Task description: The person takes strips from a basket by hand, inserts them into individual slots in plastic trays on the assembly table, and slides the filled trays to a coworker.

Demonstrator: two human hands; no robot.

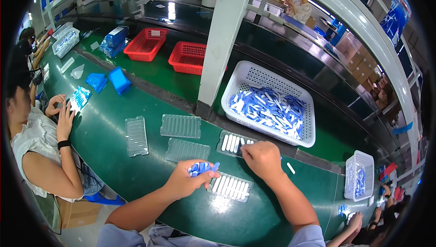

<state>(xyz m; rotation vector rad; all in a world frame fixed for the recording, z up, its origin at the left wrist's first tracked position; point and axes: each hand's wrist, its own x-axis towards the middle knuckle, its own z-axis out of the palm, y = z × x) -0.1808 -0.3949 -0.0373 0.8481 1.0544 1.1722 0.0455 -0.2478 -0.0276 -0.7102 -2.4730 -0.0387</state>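
My left hand [181,182] is closed round a bunch of small blue-and-white rounded sticks [200,169], one jutting out past the thumb. Just right of it, a clear ribbed tray [245,198] lies on the green table with a row of white-faced sticks in its slots. My right hand [264,158] reaches over a second clear tray [220,148] beyond, its fingers pinched together at the slots. White sticks [230,143] fill that tray's left part; the hand covers some of the right. Whatever the right fingertips hold is hidden.
Empty clear trays [180,126] lie left of my hands. A large white basket [310,106] of blue and white sticks stands behind, near a pale post [222,42] and red baskets [144,45]. One loose stick [290,168] lies rightward. A co-worker [43,156] sits at left.
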